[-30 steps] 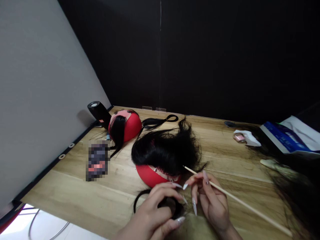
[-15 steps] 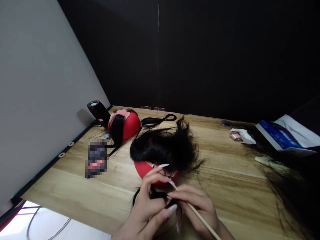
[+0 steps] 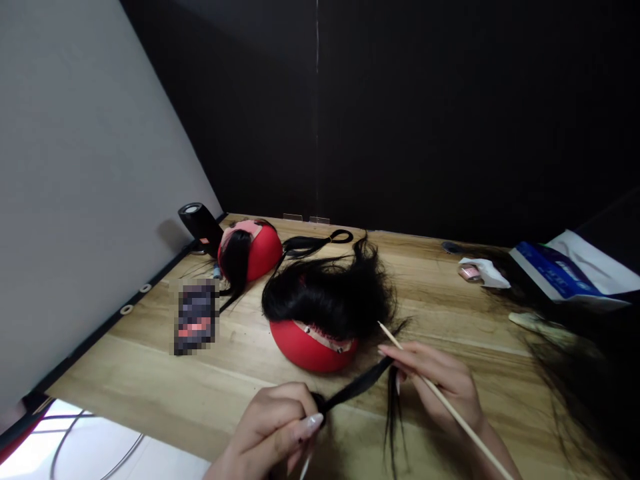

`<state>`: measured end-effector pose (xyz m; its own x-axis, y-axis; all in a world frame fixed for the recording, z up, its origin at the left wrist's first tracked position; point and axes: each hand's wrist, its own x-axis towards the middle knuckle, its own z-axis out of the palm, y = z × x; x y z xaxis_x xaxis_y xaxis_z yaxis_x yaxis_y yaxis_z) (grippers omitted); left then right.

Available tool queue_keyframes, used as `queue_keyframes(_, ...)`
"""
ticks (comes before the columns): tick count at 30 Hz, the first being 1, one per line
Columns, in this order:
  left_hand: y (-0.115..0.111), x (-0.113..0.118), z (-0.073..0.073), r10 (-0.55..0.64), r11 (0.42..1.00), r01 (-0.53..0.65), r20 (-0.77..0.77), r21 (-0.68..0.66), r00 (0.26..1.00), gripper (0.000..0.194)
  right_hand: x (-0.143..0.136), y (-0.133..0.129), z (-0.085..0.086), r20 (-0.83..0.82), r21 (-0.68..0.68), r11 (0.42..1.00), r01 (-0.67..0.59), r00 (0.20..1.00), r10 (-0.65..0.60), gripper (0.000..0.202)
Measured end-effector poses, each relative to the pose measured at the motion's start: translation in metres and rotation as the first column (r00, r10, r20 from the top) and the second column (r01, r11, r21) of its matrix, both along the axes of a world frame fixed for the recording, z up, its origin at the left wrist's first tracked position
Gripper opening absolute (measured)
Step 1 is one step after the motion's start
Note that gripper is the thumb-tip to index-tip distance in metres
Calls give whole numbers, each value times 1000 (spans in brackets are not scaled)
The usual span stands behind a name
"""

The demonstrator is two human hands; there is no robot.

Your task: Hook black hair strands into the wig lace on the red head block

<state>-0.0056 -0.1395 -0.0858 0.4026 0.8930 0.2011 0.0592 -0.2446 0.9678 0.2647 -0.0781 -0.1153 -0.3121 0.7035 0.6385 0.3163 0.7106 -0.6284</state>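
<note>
A strand of black hair [image 3: 357,385] stretches between my two hands in front of a red dome-shaped form [image 3: 313,350]. My left hand [image 3: 280,423] is closed round one end of the strand, and a thin white item sticks out below its fingers. In my right hand [image 3: 440,380] the other end is pinched, together with a thin wooden stick [image 3: 450,405] whose tip points up and left. Loose hair hangs under the right fingers. A mass of black hair [image 3: 325,300] covers the back of the red form, with a pale pinned edge showing.
A second red form [image 3: 265,253] with hair stands at the back left, beside a black cylinder [image 3: 200,223] and a pixelated item [image 3: 197,317]. Behind lies a looped hair bundle [image 3: 310,245]. At the right are a blue-and-white packet [image 3: 560,270], a small pink item [image 3: 470,272] and loose hair.
My hands have moved apart and off the red form's front, drawing the hair strand out between them. The right hand has moved right and up with the stick.
</note>
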Motion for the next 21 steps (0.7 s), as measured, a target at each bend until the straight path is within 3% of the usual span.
queue_keyframes(3, 0, -8, -3, 62, 998, -62, -34, -9, 997, 50, 14, 3, -5, -19, -29, 994, 105, 994, -106, 41)
queue_keyframes(7, -1, -20, -5, 76, 995, -88, -191, -55, 979, 43, 28, 7, -12, -95, -77, 952, 297, 948, -304, 28)
queue_keyframes(11, 1, -29, -3, 87, 995, -97, -258, -25, 962, 41, 31, 17, -10, -321, -166, 830, 533, 767, -556, 16)
queue_keyframes(15, 3, -29, -1, 125, 992, -109, -307, 68, 943, 40, 24, 24, -3, -469, -354, 669, 653, 495, -732, 31)
queue_keyframes(17, 4, -25, 0, 132, 987, -91, -345, 132, 929, 36, 23, 25, -1, -461, -408, 626, 664, 442, -770, 43)
queue_keyframes(21, 8, -11, 0, 87, 952, 45, -407, 303, 909, 30, 31, 26, -4, -441, -463, 604, 649, 423, -792, 55)
